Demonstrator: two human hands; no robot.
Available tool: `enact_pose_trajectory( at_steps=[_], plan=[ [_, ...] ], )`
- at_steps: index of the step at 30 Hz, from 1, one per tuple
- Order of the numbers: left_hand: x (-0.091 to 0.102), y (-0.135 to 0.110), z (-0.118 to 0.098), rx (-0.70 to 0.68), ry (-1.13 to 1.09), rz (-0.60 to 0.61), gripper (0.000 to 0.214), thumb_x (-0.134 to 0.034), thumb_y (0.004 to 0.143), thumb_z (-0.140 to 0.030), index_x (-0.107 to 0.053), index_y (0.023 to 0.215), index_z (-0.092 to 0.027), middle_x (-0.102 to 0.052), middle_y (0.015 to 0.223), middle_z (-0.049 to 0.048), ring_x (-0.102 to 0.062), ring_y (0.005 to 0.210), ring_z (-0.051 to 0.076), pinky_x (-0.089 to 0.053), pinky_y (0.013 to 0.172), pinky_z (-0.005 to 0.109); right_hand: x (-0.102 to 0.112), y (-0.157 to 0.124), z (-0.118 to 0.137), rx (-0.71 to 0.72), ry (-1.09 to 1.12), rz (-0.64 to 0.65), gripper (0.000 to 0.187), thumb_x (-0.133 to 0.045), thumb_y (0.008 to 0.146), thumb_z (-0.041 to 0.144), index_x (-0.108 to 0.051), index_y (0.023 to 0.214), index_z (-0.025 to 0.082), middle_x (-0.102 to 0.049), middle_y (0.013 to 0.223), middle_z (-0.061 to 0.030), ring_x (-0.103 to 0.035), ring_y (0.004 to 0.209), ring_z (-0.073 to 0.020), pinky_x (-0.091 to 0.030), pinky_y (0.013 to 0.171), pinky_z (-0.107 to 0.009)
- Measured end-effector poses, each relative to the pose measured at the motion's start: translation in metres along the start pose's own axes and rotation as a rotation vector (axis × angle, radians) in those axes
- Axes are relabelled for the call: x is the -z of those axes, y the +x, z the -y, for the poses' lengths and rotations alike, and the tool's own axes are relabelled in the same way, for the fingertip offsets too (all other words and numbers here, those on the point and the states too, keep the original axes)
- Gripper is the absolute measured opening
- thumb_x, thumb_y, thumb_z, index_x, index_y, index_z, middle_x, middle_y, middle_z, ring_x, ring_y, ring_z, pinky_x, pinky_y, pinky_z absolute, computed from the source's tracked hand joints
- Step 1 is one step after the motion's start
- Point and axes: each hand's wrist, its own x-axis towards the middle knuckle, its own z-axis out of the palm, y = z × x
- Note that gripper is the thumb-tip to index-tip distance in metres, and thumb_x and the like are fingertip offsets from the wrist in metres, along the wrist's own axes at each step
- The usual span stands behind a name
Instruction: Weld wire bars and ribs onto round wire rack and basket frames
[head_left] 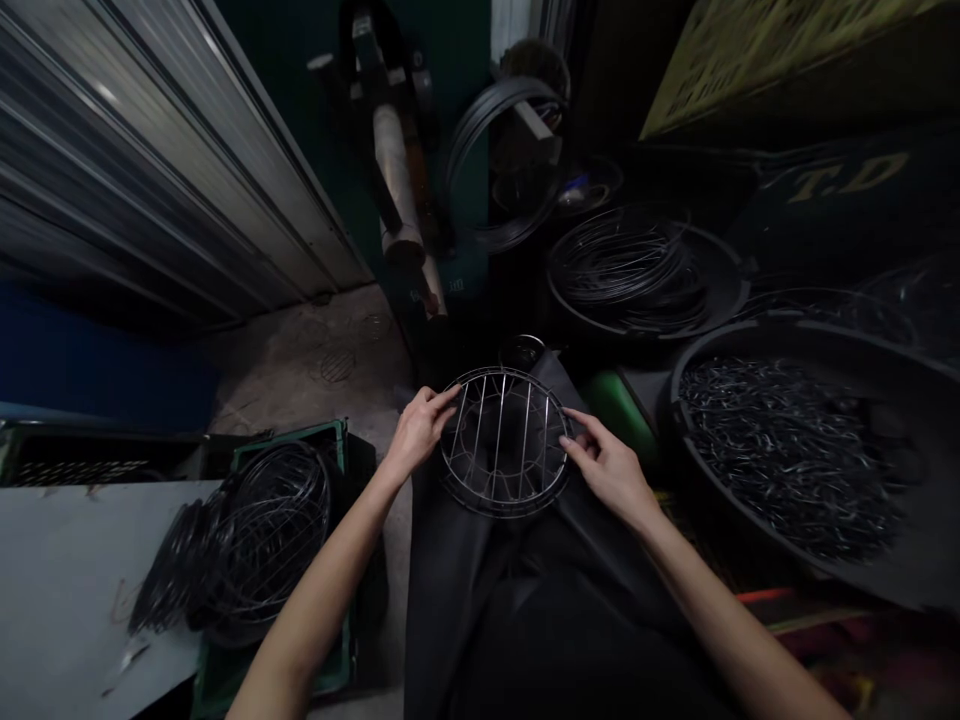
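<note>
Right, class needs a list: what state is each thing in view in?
Left hand: gripping the rack's rim
Right hand: gripping its opposite side
Wire rack: held up
Near basin: heaped with bent wire pieces
Far basin: holding coiled wire
Green crate: piled with round wire frames

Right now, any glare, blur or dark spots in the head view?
Head view: dim overall, with bright glints on the round wire grate and corrugated metal wall; head view, upper right: lettering on the yellow crate too soft to read; head view, lower-right corner: blurred.
</note>
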Motion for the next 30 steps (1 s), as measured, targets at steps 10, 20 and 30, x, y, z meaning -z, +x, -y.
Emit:
enact_pose_trajectory(
  at_steps=[10,20,30],
  plan=[
    [0.011,-0.008,-0.007,0.077,0.009,0.053,0.04,-0.056,0.087,-0.028,-0.053,0.127,-0.028,-0.067,0.095,0.0017,-0.056,0.088,0.018,-0.038,0.086,0.034,0.002,-0.004,0.0,-0.028,0.001,-0.016,0.051,-0.055,0.078,0.047,-0.06,0.12,0.018,-0.048,0.067,0.0024,-0.041,0.055,-0.0114,-0.039,0.06,-0.028],
    [0.003,-0.009,-0.005,0.151,0.114,0.069,0.063,-0.056,0.086,-0.037,-0.029,0.143,-0.032,-0.058,0.106,0.0048,-0.05,0.099,0.023,-0.037,0.09,0.04,-0.005,-0.009,-0.015,-0.119,0.165,-0.009,0.07,-0.063,0.072,0.049,-0.047,0.133,0.019,-0.044,0.067,0.0064,-0.036,0.051,-0.0084,-0.035,0.051,-0.023],
    [-0.004,-0.013,-0.001,0.164,0.155,0.062,0.068,-0.05,0.088,-0.041,-0.018,0.147,-0.03,-0.047,0.113,0.0085,-0.047,0.102,0.025,-0.038,0.089,0.042,-0.01,-0.011,-0.017,-0.07,0.163,0.0,0.059,-0.062,0.074,0.048,-0.054,0.124,0.018,-0.043,0.064,0.0069,-0.035,0.05,-0.0075,-0.035,0.051,-0.023]
  ],
)
